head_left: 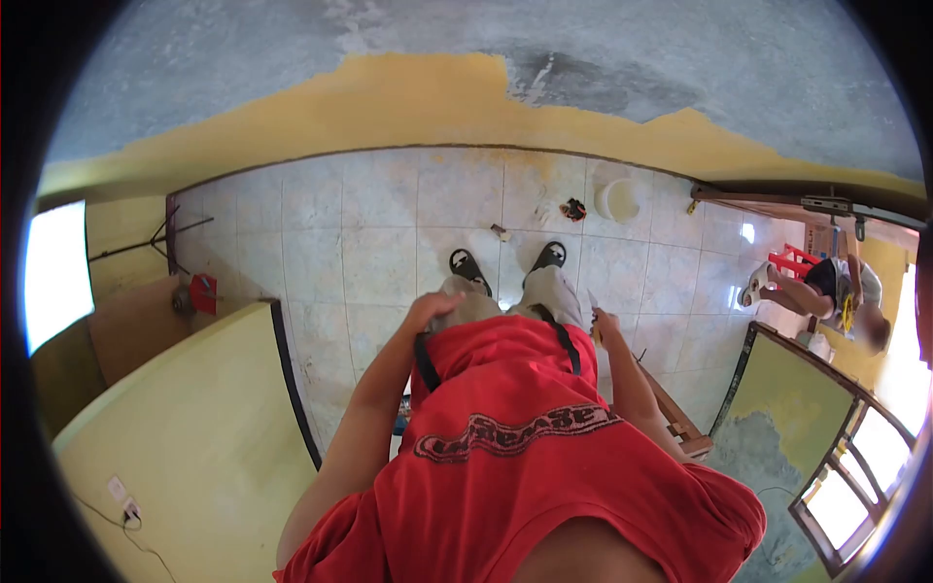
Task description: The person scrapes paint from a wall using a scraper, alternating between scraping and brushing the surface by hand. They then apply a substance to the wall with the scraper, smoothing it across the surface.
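My left hand point(442, 307) lies against my left thigh on the grey-beige trousers point(476, 303). Its fingers look laid out over the cloth, with no object visible in them. Beside my right thigh, my right hand point(606, 325) is closed around a thin-bladed scraper point(592, 299). The narrow pale blade points forward, away from me, and the yellowish handle is mostly covered by the fingers. Both feet, in dark sandals point(550, 255), stand on the tiled floor, facing the wall.
Ahead rises a wall point(418, 92), yellow below and patchy grey above. A whitish bucket point(618, 200) and a small dark-and-orange item point(573, 209) are on the tiles. Low green partition point(185, 408) at left; wooden piece point(675, 418) behind right. Another person point(841, 287) sits at right.
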Motion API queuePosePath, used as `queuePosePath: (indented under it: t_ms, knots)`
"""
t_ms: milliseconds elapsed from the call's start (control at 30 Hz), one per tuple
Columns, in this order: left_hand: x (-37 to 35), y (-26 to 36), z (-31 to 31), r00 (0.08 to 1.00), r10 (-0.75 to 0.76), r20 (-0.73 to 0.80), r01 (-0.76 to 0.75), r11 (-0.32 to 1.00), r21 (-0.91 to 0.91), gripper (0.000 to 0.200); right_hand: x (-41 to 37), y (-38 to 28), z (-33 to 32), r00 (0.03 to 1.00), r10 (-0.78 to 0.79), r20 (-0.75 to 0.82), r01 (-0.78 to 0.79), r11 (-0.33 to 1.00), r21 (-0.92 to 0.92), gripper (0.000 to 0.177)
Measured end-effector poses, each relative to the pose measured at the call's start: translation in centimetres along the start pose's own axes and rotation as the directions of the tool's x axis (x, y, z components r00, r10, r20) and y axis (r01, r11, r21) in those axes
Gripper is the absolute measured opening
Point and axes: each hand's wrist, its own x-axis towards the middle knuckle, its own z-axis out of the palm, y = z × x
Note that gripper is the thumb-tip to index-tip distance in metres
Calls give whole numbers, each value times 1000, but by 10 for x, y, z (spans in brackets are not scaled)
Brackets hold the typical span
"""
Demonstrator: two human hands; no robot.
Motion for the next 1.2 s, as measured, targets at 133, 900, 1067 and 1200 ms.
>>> queuePosePath:
  t_ms: [133,900,1067,1200]
  knots:
    - [-38,51,-17,974,-132,184,85,966,242,74,-8,-12,7,998,53,44,-56,995,86,30]
    - [351,115,-59,959,278,-49,-234,880,414,40,302,-111,318,860,-395,322,468,863,-191,39]
    - [447,126,-93,891,432,-140,-319,815,483,56,335,-195,331,752,-556,354,589,808,18,54]
    - [470,142,-130,846,463,-265,-336,849,408,55,391,-238,327,706,-523,478,560,825,76,58]
